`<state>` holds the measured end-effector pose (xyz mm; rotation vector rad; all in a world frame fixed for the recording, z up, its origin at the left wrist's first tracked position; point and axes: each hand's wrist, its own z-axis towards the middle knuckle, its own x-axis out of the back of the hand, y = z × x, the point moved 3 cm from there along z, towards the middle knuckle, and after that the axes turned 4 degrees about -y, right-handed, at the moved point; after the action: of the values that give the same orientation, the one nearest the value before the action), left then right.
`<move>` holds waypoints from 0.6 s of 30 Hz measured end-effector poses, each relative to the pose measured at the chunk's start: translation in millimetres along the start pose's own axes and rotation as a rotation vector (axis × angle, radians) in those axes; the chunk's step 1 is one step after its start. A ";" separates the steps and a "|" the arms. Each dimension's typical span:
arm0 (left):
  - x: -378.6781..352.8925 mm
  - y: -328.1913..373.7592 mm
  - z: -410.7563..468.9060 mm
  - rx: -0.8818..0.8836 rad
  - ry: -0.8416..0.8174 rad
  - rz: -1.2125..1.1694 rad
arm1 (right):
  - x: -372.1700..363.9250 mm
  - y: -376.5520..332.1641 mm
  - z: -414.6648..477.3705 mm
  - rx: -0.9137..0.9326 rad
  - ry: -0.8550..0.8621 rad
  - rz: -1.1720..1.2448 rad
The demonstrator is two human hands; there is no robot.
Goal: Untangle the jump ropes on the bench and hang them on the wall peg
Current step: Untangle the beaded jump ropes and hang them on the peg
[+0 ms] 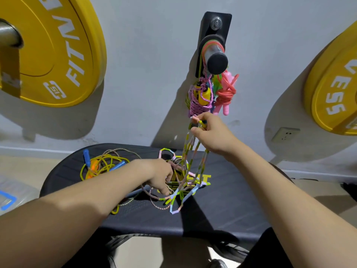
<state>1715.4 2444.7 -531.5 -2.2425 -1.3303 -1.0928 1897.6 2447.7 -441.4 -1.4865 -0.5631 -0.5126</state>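
Pinches the beaded rope in the right hand, raised just below the bundled ropes on the wall peg. Sinks the left hand into the same rope's tangle on the table, fingers curled, apparently round a strand. Leaves a yellow rope heaped farther left.

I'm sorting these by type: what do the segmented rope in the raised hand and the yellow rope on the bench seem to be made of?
The beaded rope: short rigid pastel segments strung end to end, likely plastic beads, matte. The yellow rope: thin, smooth, slightly shiny, lying in springy loops, probably PVC-like plastic. Its blue handles: maybe plastic; unclear.
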 end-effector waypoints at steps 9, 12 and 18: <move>-48.2 25.7 36.7 0.005 0.185 0.292 | -1.2 12.8 -0.7 -0.232 -0.067 0.112; -59.9 33.7 42.2 -0.005 0.183 0.395 | 2.3 20.5 4.2 -0.257 -0.041 0.091; -56.8 35.7 42.3 0.001 0.107 0.334 | 5.9 34.8 7.2 -0.315 -0.088 -0.046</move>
<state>1749.1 2417.0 -597.7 -2.2637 -0.8729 -1.0701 1923.9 2455.9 -464.4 -1.8061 -0.6064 -0.5937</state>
